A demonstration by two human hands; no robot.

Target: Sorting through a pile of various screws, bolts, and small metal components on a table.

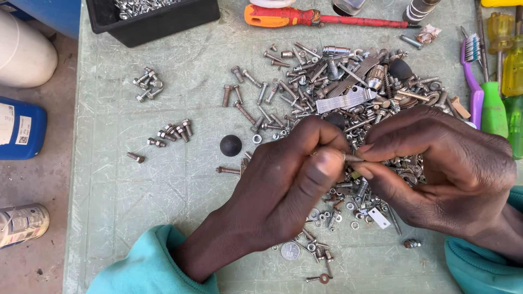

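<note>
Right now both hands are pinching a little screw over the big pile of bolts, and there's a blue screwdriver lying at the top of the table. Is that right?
Not quite. The screwdriver at the top of the table is orange and red, not blue; the head view shows it. The rest holds: the left hand and right hand pinch a small screw over the pile of bolts.

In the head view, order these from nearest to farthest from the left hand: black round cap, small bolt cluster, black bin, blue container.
1. black round cap, just left of the left hand
2. small bolt cluster, further left
3. black bin, top edge
4. blue container, far left, off the table
</note>
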